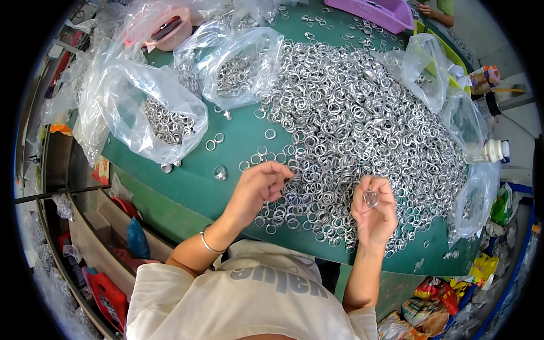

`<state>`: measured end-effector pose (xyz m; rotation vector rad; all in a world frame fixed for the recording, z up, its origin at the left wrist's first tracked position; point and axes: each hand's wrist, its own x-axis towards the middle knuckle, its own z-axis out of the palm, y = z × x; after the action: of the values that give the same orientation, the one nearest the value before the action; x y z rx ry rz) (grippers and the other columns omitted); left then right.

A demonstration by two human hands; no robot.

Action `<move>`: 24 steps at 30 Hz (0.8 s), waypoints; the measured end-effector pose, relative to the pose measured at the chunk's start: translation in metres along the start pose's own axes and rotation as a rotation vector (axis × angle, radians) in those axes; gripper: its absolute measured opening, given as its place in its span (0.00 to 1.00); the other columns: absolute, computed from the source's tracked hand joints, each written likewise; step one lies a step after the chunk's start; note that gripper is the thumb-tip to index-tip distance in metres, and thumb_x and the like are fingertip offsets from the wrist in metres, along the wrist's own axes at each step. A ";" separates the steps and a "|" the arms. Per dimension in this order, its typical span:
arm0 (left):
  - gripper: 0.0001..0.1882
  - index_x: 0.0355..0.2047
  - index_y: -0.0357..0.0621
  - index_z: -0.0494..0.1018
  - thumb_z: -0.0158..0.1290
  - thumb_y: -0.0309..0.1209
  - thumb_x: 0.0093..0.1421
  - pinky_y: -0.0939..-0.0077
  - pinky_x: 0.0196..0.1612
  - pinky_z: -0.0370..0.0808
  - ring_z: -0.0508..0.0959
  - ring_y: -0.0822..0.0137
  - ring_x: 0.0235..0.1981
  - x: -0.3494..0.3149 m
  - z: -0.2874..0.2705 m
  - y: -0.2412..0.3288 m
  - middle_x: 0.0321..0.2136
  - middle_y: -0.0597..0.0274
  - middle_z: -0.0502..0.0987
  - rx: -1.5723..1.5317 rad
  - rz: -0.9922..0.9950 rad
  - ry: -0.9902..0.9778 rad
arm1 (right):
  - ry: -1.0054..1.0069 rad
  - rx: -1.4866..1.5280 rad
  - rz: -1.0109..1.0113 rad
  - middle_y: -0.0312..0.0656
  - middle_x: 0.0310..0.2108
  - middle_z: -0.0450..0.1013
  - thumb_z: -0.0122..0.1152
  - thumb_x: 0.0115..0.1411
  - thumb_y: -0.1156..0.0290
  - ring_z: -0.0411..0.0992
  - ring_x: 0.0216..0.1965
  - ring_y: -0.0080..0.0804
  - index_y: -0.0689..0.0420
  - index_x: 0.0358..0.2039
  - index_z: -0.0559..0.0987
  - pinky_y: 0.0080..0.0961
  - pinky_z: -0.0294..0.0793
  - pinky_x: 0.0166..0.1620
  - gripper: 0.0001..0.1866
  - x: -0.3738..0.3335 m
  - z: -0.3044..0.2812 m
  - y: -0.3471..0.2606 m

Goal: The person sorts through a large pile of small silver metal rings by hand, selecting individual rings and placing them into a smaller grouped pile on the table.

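A wide heap of silver-coloured metal rings (351, 107) covers much of the green table (187, 190). My right hand (375, 218) is raised at the heap's near edge, palm up, with a ring (371, 198) pinched between thumb and fingers. To the left, my left hand (258, 190) hovers at the heap's edge, fingers loosely bent and apart, fingertips close to some rings. I see nothing held in it. A few single rings (220, 172) lie apart on the table to its left.
Clear plastic bags of rings (170, 122) stand at the left and far side. More bags (473, 198) line the right edge. A pink basket (170, 34), a purple basket (379, 14) and a bottle (492, 151) are around the table. Another person's hand (428, 11) shows at far right.
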<state>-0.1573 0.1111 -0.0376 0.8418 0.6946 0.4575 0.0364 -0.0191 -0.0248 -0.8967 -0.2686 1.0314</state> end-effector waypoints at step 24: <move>0.10 0.36 0.41 0.75 0.57 0.26 0.52 0.70 0.23 0.68 0.71 0.61 0.19 0.006 0.007 -0.007 0.22 0.58 0.68 1.240 0.545 0.222 | -0.126 -1.820 -0.427 0.42 0.24 0.71 0.59 0.53 0.72 0.72 0.20 0.42 0.58 0.32 0.76 0.35 0.70 0.23 0.06 0.006 0.026 0.032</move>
<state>-0.1475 0.1072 -0.0425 2.2067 0.9482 0.5992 0.0041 0.0056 -0.0340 -2.2134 -1.5619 0.1837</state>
